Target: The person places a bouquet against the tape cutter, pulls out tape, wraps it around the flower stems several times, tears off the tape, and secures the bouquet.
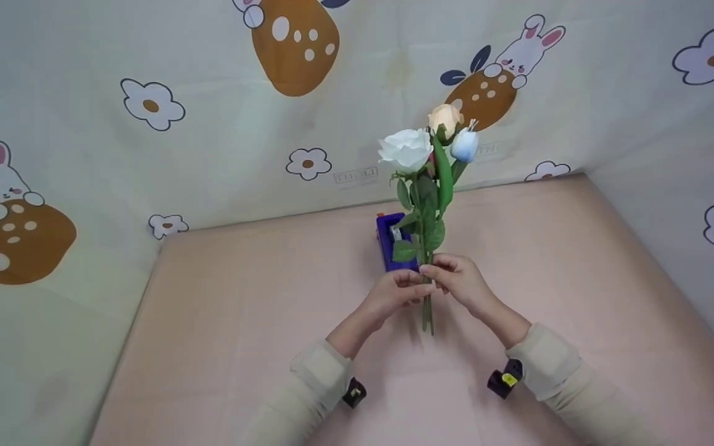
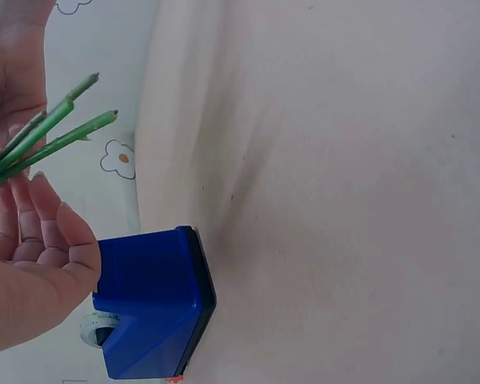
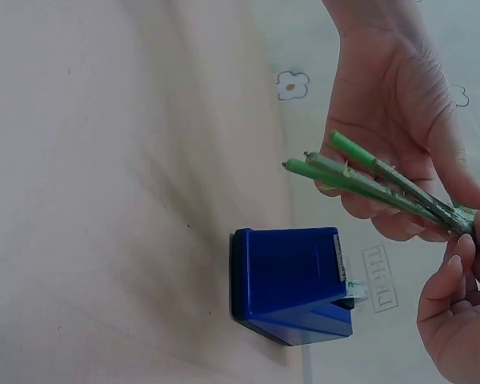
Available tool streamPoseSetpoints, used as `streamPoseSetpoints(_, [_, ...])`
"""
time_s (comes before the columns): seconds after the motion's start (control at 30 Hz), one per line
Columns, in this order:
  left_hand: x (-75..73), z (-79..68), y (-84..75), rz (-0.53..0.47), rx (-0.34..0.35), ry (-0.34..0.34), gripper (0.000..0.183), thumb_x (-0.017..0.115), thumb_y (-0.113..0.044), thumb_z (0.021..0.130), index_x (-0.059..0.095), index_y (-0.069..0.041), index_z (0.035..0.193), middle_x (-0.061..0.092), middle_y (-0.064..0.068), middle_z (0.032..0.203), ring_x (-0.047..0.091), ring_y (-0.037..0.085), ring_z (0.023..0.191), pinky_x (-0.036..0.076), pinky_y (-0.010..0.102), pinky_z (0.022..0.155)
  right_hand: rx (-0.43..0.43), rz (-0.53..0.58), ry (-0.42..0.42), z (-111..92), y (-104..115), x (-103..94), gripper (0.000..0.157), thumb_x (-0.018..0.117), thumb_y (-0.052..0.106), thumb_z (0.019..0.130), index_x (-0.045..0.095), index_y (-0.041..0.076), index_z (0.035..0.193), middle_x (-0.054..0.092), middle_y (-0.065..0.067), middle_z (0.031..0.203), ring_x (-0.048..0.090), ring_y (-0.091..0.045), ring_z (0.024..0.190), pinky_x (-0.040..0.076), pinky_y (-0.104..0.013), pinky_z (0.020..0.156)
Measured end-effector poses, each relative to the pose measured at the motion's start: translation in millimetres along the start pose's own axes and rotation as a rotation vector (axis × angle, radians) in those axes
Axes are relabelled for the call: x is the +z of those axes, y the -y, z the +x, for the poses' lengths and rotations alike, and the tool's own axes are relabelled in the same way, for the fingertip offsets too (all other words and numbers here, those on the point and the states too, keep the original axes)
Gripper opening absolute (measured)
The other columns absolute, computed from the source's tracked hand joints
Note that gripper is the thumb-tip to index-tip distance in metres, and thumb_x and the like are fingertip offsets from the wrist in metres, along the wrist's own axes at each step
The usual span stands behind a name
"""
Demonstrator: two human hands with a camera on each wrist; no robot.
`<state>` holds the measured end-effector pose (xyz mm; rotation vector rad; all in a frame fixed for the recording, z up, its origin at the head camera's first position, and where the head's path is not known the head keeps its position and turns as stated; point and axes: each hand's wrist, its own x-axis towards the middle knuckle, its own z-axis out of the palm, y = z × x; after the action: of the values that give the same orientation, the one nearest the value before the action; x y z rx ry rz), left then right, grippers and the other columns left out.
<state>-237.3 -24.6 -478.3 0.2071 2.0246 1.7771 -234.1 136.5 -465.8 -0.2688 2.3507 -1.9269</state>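
Upright over the table stands a bunch of artificial flowers (image 1: pixel 426 204), its leafy green stems gathered together. Its heads are a white rose (image 1: pixel 406 150), a peach rose (image 1: pixel 445 119) and a pale blue tulip (image 1: pixel 465 145). My left hand (image 1: pixel 397 291) pinches the stems from the left side. Slightly higher, my right hand (image 1: pixel 463 284) pinches them between thumb and fingers. Below the hands the cut stem ends (image 3: pixel 336 168) fan out, with a shiny patch by the fingertips. Behind the bunch sits a blue tape dispenser (image 2: pixel 148 300), partly hidden by leaves in the head view.
The pink table surface (image 1: pixel 239 322) spreads around the hands and meets a cloth backdrop (image 1: pixel 220 142) printed with rabbits and flowers. A roll of tape (image 2: pixel 100 328) sits in the dispenser. Black wrist devices (image 1: pixel 506 379) are strapped at both cuffs.
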Motion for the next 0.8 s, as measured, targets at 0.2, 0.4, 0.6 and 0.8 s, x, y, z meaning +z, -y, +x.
streamPoseSetpoints(0.2, [-2.5, -4.7, -3.2, -0.019, 0.003, -0.026, 0.031, 0.065, -0.019, 0.084, 0.062, 0.002, 0.106, 0.066, 0.001, 0.087, 0.059, 0.01, 0.075, 0.05, 0.033, 0.077, -0.018, -0.018, -0.026, 0.1, 0.1, -1.6, 0.021, 0.061, 0.014, 0.087, 0.059, -0.004, 0.079, 0.046, 0.0, 0.059, 0.042, -0.008, 0.053, 0.038, -0.024, 0.051])
streamPoseSetpoints(0.4, [-2.3, -13.7, -13.9, -0.016, 0.028, -0.021, 0.03, 0.062, -0.016, 0.086, 0.061, 0.005, 0.106, 0.066, 0.001, 0.089, 0.058, 0.009, 0.075, 0.049, 0.029, 0.074, -0.042, -0.042, -0.026, -1.3, 1.5, 0.5, 0.019, 0.062, 0.012, 0.086, 0.06, -0.004, 0.077, 0.046, 0.001, 0.063, 0.043, -0.009, 0.055, 0.036, -0.021, 0.051])
streamPoseSetpoints(0.6, [-1.7, -18.6, -19.1, -0.048, 0.128, -0.03, 0.026, 0.062, -0.01, 0.085, 0.062, 0.008, 0.103, 0.067, 0.007, 0.091, 0.059, 0.009, 0.079, 0.05, 0.03, 0.077, -0.147, -0.156, -0.014, -0.3, 6.7, 5.6, 0.012, 0.062, 0.006, 0.085, 0.063, -0.004, 0.078, 0.048, -0.001, 0.073, 0.042, -0.008, 0.057, 0.035, -0.019, 0.05])
streamPoseSetpoints(0.8, [-11.1, -11.7, -8.7, 0.023, 0.251, -0.113, 0.023, 0.065, -0.014, 0.085, 0.065, 0.004, 0.099, 0.065, 0.004, 0.081, 0.059, 0.009, 0.073, 0.052, 0.029, 0.071, -0.203, -0.197, 0.043, 1.5, 11.4, -0.8, 0.024, 0.06, 0.013, 0.088, 0.062, -0.002, 0.107, 0.05, -0.001, 0.076, 0.042, -0.005, 0.056, 0.036, -0.019, 0.05])
